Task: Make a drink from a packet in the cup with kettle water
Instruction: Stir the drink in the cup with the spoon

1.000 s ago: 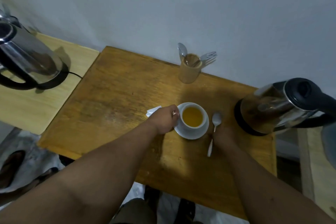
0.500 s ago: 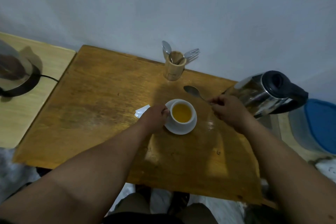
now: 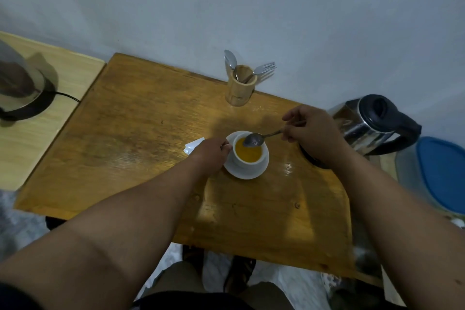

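White cup (image 3: pixel 247 156) of orange drink on saucer (image 3: pixel 247 171); steel kettle (image 3: pixel 370 123) right.

Dim light; glare on table (image 3: pixel 286 167); edges warped, blurry.

One head-worn view; looks forward and steeply down from above the table (image 3: pixel 141 148); close, wide-angle.
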